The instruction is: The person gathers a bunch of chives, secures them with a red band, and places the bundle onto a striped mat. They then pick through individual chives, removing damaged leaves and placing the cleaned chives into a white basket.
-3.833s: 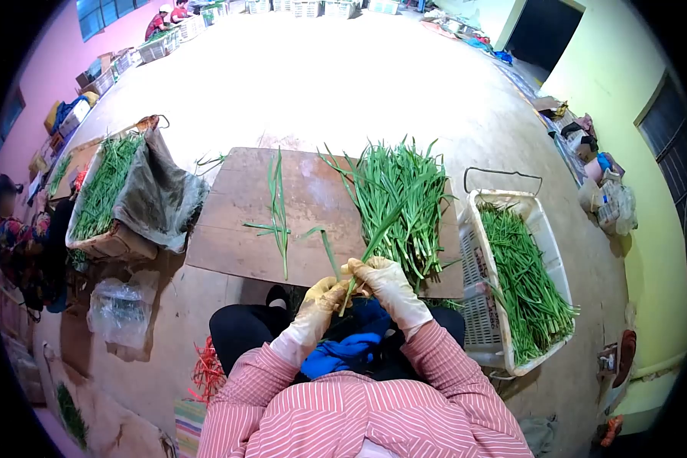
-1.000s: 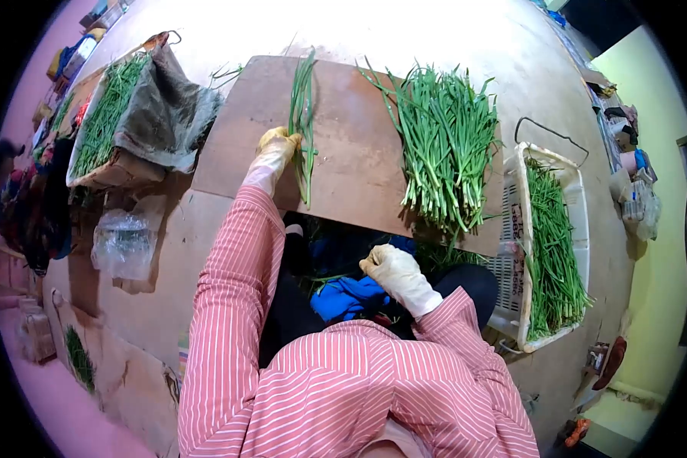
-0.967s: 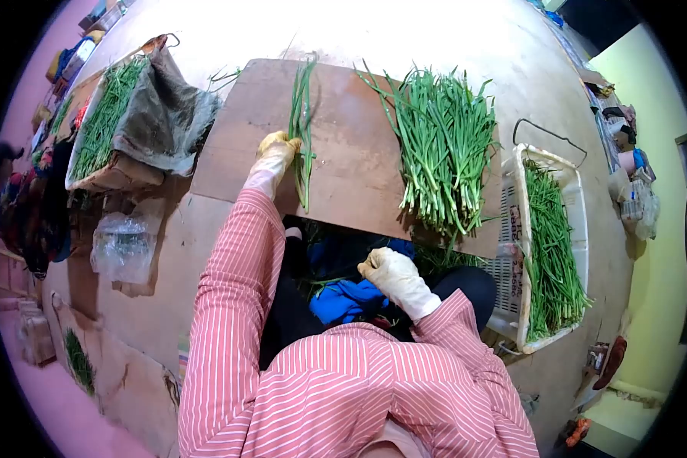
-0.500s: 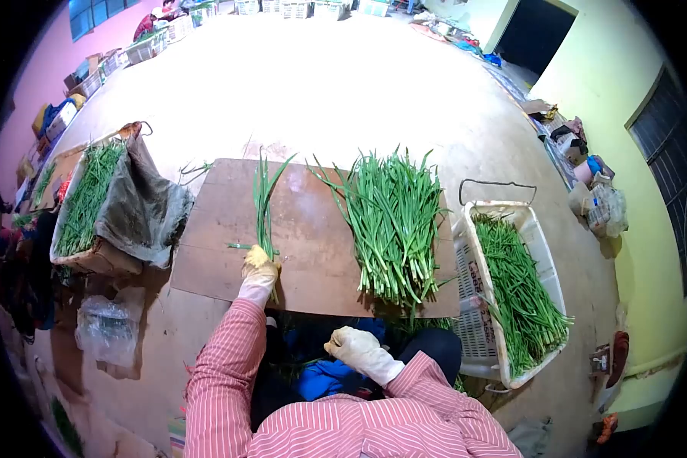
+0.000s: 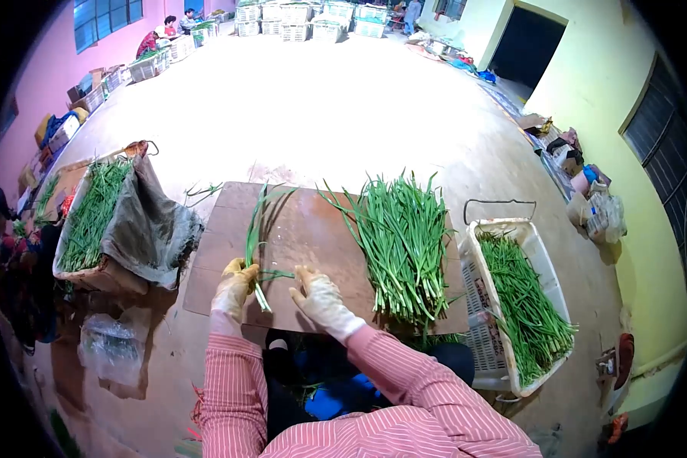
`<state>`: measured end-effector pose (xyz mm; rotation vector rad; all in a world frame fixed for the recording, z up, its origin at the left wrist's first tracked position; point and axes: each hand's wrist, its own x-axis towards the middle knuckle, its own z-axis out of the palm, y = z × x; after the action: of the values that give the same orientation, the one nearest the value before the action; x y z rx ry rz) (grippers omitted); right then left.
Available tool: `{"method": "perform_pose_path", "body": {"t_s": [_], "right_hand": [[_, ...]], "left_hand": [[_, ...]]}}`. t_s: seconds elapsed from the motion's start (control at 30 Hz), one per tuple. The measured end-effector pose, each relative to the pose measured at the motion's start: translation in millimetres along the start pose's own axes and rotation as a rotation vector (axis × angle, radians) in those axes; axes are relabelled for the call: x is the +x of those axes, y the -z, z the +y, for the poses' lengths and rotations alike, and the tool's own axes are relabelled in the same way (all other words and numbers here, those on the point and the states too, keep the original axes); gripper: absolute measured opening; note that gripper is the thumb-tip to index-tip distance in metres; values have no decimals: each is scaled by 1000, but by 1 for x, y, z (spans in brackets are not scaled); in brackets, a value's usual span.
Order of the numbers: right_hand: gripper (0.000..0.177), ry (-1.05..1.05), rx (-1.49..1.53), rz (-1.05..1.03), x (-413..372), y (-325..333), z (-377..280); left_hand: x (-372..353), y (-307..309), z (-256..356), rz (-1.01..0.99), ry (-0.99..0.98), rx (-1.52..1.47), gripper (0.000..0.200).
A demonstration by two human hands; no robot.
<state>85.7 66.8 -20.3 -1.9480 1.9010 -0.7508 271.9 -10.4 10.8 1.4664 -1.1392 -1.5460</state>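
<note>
My left hand (image 5: 235, 288), in a yellow-stained white glove, is closed round a few chives (image 5: 254, 243). Their green leaves point away over the brown board (image 5: 313, 221), and their white ends stick out below my fingers. A short green leaf (image 5: 277, 274) lies crosswise beside them. My right hand (image 5: 322, 299), gloved too, hovers over the board's near part, fingers apart, fingertips right at that leaf's tip. To its right a large heap of chives (image 5: 406, 248) rests on the board, white ends toward me.
At right stands a white plastic crate (image 5: 473, 328) full of chives, its wire handle raised. At left is another chive-filled crate (image 5: 91, 221) with a grey cloth (image 5: 149, 229) over its side. A clear plastic bag (image 5: 111, 341) lies on the floor. People and stacked crates (image 5: 294, 23) are far back.
My right hand has come up from my lap to the board, its fingers now spread. My left hand has shifted slightly left, and the held chives are now tilted, white ends showing.
</note>
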Motion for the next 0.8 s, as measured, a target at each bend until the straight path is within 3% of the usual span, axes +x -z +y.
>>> {"method": "perform_pose_path", "body": {"t_s": [0.07,0.2,0.27,0.33,0.4,0.43,0.5,0.53,0.6,0.67,0.73,0.8], "right_hand": [[61,-29,-50,-19,34,-31,16],[63,62,-88,24,64,-57,11],[66,121,-141,-165,64,-69,5],[61,398,-148,-271,43,-73,-1],[50,276,-57,-640,9,-42,-30],[46,754,-117,-302,-22,-71,-1],[32,971,-26,-352,-69,-46,4],[25,928,8,-692,-89,-45,10],[22,487,11,-891,-125,-6,4],[23,421,62,-683,-140,3,16],[29,136,49,-669,-140,40,0],[30,222,141,-401,-145,55,8]], "left_hand": [[2,7,1,7,-23,-25,21],[8,17,4,-45,-130,-98,25],[15,16,4,-14,-145,-125,24],[22,15,-2,-11,-165,-139,24],[41,16,-20,-6,-187,-153,23],[61,19,-40,24,-190,-110,25],[51,10,-33,146,-192,124,25],[51,5,-31,132,-161,140,25],[45,-5,-42,194,-104,329,24],[50,-13,-55,205,-69,504,29],[57,-16,-66,284,-134,788,38],[54,-22,-63,286,-139,877,44]]}}
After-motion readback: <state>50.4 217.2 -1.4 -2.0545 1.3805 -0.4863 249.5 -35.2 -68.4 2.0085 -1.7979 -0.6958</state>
